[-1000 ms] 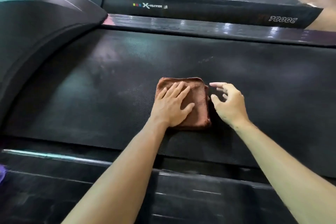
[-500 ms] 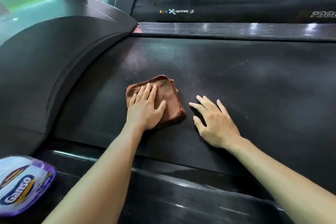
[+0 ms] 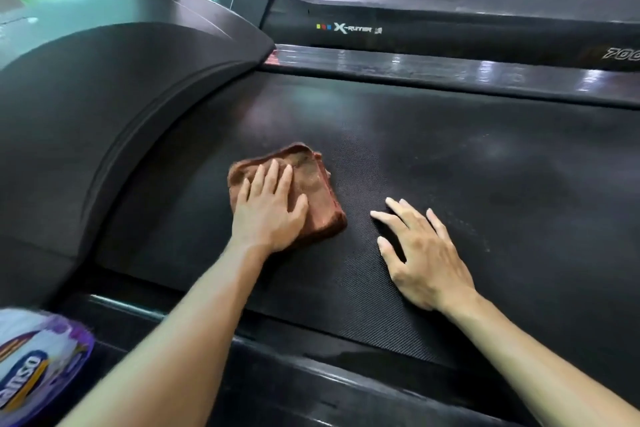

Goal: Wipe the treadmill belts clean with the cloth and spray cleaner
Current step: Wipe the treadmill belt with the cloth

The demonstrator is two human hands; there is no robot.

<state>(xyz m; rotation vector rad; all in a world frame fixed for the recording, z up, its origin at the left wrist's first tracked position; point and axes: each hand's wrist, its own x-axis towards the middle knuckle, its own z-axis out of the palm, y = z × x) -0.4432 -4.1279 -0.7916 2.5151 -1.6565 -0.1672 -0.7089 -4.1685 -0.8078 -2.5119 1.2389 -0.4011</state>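
since half a second earlier, both hands and the folded cloth keep nearly the same places on the belt, while more of the purple-capped container has come into view at the lower left.

a black textured treadmill belt (image 3: 467,184) fills most of the frame, running from the curved dark motor hood (image 3: 104,107) on the left to the right edge. behind it lies a glossy black side rail (image 3: 433,68), and beyond that stands a neighbouring treadmill (image 3: 450,21) marked "x-runner". a nearer side rail (image 3: 311,388) crosses the bottom of the frame under both forearms.

the brown microfibre cloth (image 3: 311,180), folded into a rough square, lies on the belt just right of the hood's edge. the left hand (image 3: 268,215) presses flat on it, fingers straight and spread over its near half, gripping nothing. the right hand (image 3: 424,256) rests palm down on the bare belt just beside the cloth, apart from it, fingers extended and released.

at the lower left corner sits a white container with a purple rim (image 3: 38,367) and a partly visible label; its type cannot be told.
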